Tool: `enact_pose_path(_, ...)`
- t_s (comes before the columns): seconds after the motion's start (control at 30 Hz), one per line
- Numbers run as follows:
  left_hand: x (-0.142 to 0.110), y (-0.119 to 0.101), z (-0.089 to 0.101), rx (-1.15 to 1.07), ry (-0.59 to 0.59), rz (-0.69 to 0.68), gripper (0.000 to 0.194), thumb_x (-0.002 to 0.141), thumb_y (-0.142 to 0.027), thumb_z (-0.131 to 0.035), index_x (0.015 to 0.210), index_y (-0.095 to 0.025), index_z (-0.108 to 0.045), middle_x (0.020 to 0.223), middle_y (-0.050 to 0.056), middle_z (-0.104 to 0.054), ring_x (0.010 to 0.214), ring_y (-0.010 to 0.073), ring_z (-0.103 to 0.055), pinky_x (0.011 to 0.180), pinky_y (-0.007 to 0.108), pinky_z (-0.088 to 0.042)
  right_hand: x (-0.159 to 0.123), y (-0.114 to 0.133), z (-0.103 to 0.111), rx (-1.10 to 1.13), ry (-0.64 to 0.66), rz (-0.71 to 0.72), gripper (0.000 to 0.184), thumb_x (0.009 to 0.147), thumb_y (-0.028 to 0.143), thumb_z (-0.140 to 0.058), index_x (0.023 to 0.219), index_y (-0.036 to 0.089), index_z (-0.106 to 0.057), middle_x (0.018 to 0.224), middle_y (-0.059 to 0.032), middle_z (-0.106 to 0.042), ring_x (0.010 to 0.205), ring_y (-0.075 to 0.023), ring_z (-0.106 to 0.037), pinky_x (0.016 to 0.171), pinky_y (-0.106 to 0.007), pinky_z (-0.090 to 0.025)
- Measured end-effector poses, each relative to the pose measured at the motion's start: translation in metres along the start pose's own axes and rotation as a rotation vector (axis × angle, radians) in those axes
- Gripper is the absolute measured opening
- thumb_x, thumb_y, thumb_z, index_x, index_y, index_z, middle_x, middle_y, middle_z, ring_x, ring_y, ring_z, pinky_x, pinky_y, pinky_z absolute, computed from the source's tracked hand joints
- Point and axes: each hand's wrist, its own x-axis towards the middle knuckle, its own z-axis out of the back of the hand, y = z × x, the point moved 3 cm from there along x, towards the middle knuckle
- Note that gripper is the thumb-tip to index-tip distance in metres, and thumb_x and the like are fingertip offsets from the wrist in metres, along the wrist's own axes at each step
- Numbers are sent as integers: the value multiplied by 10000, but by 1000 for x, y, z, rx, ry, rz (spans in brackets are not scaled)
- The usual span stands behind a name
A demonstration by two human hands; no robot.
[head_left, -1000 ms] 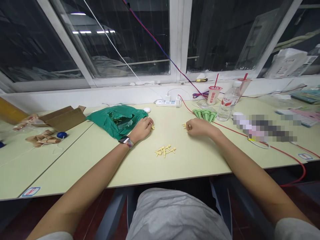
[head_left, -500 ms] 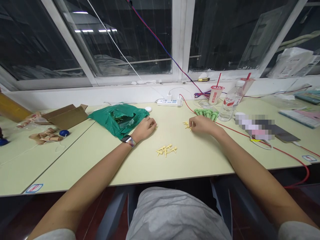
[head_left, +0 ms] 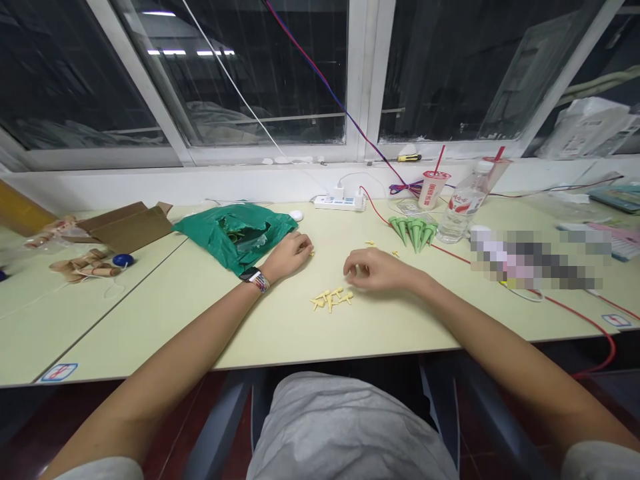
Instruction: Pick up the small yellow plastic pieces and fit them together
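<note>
My left hand (head_left: pixel 289 257) rests on the table beside a green plastic bag, fingers curled, with a small yellow piece (head_left: pixel 313 253) showing at its fingertips. My right hand (head_left: pixel 376 270) hovers above the table with thumb and fingers curled into a pinch; whatever is between them is hidden. Just below and left of it lies a small pile of pale yellow T-shaped plastic pieces (head_left: pixel 331 299). Beyond the right hand are two loose yellow pieces, one farther back (head_left: pixel 370 243) and one nearer the green cones (head_left: pixel 395 253).
Several green cone-shaped spikes (head_left: pixel 415 230) lie at the back right, near a water bottle (head_left: pixel 457 207) and a drink cup (head_left: pixel 432 190). The torn green bag (head_left: pixel 213 233) is at left, by a cardboard box (head_left: pixel 133 227) and wooden toys (head_left: pixel 93 265). A power strip (head_left: pixel 340 202) sits behind.
My right hand has moved left and toward me, from the loose yellow pieces to beside the pile. My left hand stays in place. The view has shifted slightly.
</note>
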Motion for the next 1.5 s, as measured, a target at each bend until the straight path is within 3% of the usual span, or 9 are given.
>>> enact_pose_path(0.27,-1,-6,2,-22,2,-25,143,894,-224,-536,921,-205,-675,962,83,-669,933,269,-598,911,426,-462,-5,12,-16,116,136,-3,23,815,188,-740,821,203,-724,829,1,-693,723,-130,-594,658,-260,-442)
enact_pose_path(0.4,0,-4,1,-39,6,-22,165,926,-260,-520,922,-197,-672,946,87,-663,925,271,-589,908,430,-459,-4,6,-15,235,190,-44,37,851,190,-708,842,193,-744,804,2,-709,692,-119,-587,626,-244,-444)
enact_pose_path(0.53,-2,-9,7,-33,-51,-26,194,982,-316,-493,983,-198,-646,999,91,-666,984,278,-591,937,440,-456,0,-1,-16,444,233,-127,168,867,344,-769,883,178,-752,732,6,-688,637,-109,-559,568,-228,-420)
enact_pose_path(0.6,-5,-18,13,-32,-112,-78,205,1013,-335,-476,1006,-203,-632,1021,89,-674,998,273,-599,952,442,-453,4,-4,-17,609,177,-167,255,859,416,-788,904,171,-732,755,-7,-707,627,-108,-582,558,-227,-445)
enact_pose_path(0.7,-10,-38,18,-55,-189,-207,188,1029,-347,-511,1068,-205,-629,1052,90,-700,1008,263,-624,952,436,-460,10,-8,-15,789,-43,-244,345,808,476,-833,882,167,-699,760,-20,-713,581,-110,-596,524,-240,-490)
enact_pose_path(0.83,-14,-68,14,-13,-186,-407,272,1006,-377,-622,1217,-205,-634,1060,99,-720,990,263,-644,930,434,-484,12,-14,-17,880,-278,-346,434,734,537,-888,852,172,-685,769,-23,-716,557,-110,-610,491,-245,-515)
enact_pose_path(1.07,-16,-82,4,14,-195,-508,152,1054,-304,-574,994,-217,-683,943,84,-728,897,227,-659,850,390,-500,14,-12,-22,973,-303,-326,435,713,542,-907,834,166,-723,755,-26,-712,628,-124,-640,564,-265,-579)
enact_pose_path(1.3,-18,-88,11,102,-234,-538,163,1038,-363,-615,1018,-221,-690,911,75,-727,865,225,-664,814,389,-500,13,-11,-20,929,-316,-339,458,708,564,-908,769,158,-706,709,-30,-702,579,-127,-625,546,-283,-571)
enact_pose_path(1.5,-17,-99,7,139,-256,-523,210,1064,-259,-522,902,-214,-649,817,52,-687,788,205,-635,807,382,-492,13,-11,-24,965,-334,-362,472,707,580,-907,755,158,-701,722,-39,-710,585,-130,-632,530,-272,-560)
